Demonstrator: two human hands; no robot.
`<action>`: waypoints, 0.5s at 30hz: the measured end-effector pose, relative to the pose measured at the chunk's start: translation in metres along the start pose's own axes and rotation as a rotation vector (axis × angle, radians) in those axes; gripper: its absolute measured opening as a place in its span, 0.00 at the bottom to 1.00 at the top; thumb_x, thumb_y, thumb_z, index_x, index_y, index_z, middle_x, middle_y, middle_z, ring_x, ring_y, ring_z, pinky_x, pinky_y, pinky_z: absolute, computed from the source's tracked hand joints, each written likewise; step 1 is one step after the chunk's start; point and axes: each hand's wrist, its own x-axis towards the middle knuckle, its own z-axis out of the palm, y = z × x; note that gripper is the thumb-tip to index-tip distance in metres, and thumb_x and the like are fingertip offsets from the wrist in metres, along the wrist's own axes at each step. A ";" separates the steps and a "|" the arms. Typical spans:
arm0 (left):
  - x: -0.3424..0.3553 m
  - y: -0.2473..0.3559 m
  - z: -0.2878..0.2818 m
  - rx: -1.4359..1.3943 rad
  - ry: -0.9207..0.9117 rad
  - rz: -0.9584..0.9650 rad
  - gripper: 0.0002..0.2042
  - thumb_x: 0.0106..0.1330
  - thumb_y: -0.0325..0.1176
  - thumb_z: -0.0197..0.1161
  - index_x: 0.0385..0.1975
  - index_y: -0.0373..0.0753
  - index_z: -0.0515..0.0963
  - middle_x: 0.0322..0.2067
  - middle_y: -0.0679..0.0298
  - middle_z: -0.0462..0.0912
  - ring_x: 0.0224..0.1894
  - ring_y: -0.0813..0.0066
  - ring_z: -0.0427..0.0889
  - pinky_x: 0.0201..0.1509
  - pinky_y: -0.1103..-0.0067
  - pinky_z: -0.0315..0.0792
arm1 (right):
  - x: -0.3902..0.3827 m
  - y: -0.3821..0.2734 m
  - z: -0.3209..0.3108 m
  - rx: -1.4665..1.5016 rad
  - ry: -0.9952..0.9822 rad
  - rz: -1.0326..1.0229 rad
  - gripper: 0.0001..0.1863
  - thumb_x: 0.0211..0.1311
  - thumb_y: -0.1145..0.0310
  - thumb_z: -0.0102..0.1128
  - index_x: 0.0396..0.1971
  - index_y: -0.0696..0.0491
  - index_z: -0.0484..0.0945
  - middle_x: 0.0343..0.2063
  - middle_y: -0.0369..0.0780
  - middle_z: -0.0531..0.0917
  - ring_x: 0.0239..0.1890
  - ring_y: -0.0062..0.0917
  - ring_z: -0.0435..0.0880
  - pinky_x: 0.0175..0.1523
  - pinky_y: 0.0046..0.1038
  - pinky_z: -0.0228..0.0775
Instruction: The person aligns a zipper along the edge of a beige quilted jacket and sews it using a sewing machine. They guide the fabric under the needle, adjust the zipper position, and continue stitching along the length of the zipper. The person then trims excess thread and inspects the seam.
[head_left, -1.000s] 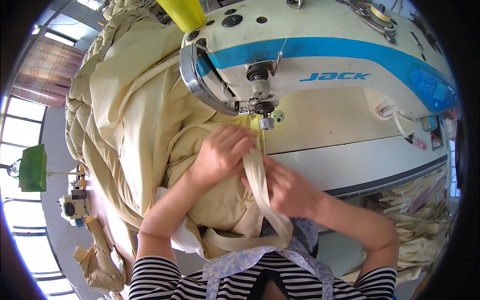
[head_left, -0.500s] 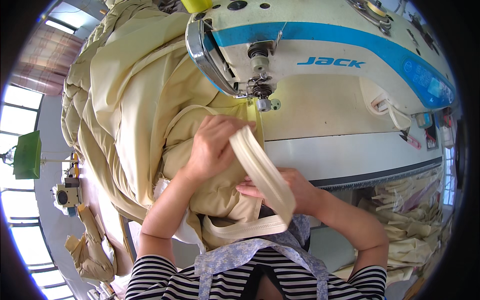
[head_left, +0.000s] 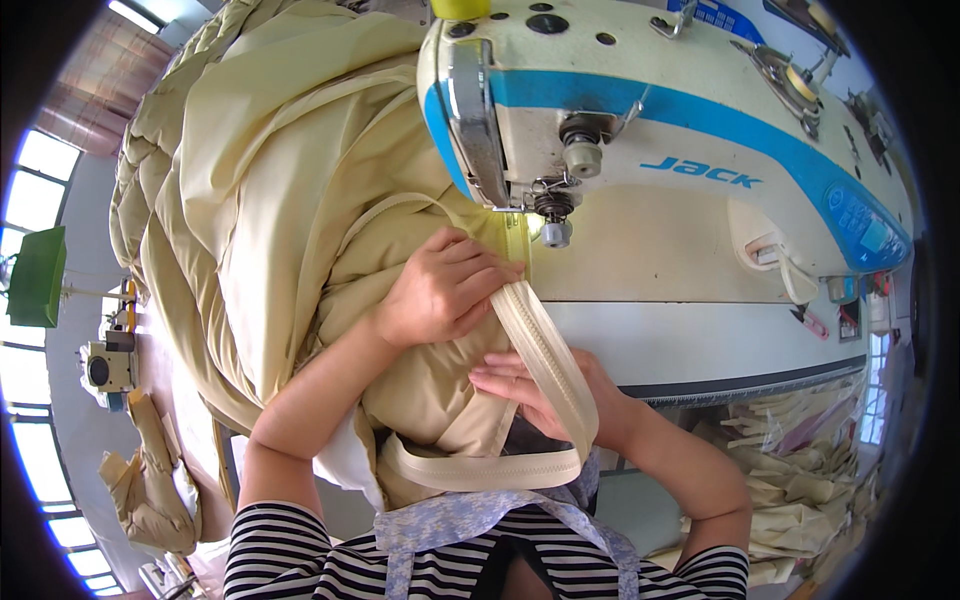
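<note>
Since half a second ago, the loop of cream zipper [head_left: 550,365] has opened rounder in front of me, its teeth turned more plainly upward, and the sewing machine [head_left: 620,130] sits further right in my view. My left hand [head_left: 440,290] is curled over the upper end of the zipper, just in front of the machine's needle end. Those fingers look pinched on the tape, though their tips are mostly hidden; I judge that gripping so near the needle keeps that end from sliding off line.

My right hand [head_left: 538,395] lies behind the loop, its fingers stretched out close together on the edge of the cream cloth [head_left: 430,400]. I cannot tell whether the thumb pinches from below. That light touch probably keeps the cloth flat while the zipper stands clear of it.

From there the zipper bends down and runs left above my apron [head_left: 460,510], its slack apparently left loose so nothing tugs. The big heap of cloth [head_left: 260,180] spreads left of the machine, leaving the bench [head_left: 700,340] on the right uncovered, likely for elbow room.
</note>
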 end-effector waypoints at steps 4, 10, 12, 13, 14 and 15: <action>0.011 -0.016 0.001 -0.013 0.061 0.031 0.17 0.52 0.25 0.64 0.44 0.38 0.84 0.39 0.64 0.87 0.40 0.66 0.83 0.49 0.71 0.71 | 0.015 0.009 0.000 -0.015 0.018 0.110 0.23 0.56 0.77 0.66 0.53 0.48 0.84 0.46 0.38 0.88 0.52 0.34 0.86 0.57 0.33 0.81; -0.022 -0.013 -0.022 -0.040 0.120 -0.204 0.19 0.63 0.27 0.64 0.56 0.36 0.78 0.52 0.53 0.83 0.56 0.53 0.80 0.63 0.62 0.73 | 0.013 -0.005 0.008 -0.219 -0.038 -0.070 0.23 0.57 0.73 0.62 0.55 0.48 0.83 0.55 0.43 0.84 0.58 0.35 0.83 0.67 0.42 0.71; -0.052 -0.010 -0.049 0.179 0.128 -0.417 0.27 0.68 0.37 0.64 0.66 0.39 0.70 0.57 0.49 0.80 0.58 0.46 0.77 0.64 0.61 0.71 | 0.003 -0.018 0.009 -0.224 -0.025 -0.188 0.21 0.58 0.67 0.63 0.53 0.47 0.84 0.58 0.40 0.82 0.61 0.33 0.80 0.68 0.44 0.69; -0.066 -0.007 -0.064 0.301 0.105 -0.531 0.29 0.69 0.43 0.64 0.68 0.40 0.67 0.57 0.48 0.79 0.58 0.44 0.77 0.65 0.61 0.71 | 0.000 -0.024 0.013 -0.205 -0.017 -0.224 0.20 0.56 0.66 0.64 0.51 0.48 0.85 0.57 0.38 0.83 0.60 0.32 0.80 0.67 0.41 0.71; -0.083 0.002 -0.073 0.355 0.015 -0.628 0.31 0.70 0.47 0.63 0.69 0.39 0.66 0.57 0.46 0.79 0.59 0.45 0.77 0.64 0.60 0.71 | -0.005 -0.030 0.014 -0.182 -0.094 -0.244 0.19 0.56 0.66 0.65 0.49 0.49 0.85 0.55 0.37 0.83 0.59 0.31 0.81 0.65 0.39 0.71; -0.098 0.010 -0.083 0.397 -0.101 -0.780 0.34 0.70 0.51 0.61 0.70 0.39 0.64 0.57 0.45 0.78 0.59 0.45 0.77 0.64 0.60 0.71 | -0.008 -0.035 0.016 -0.155 -0.156 -0.256 0.18 0.55 0.66 0.65 0.48 0.50 0.85 0.54 0.37 0.83 0.58 0.30 0.81 0.63 0.37 0.72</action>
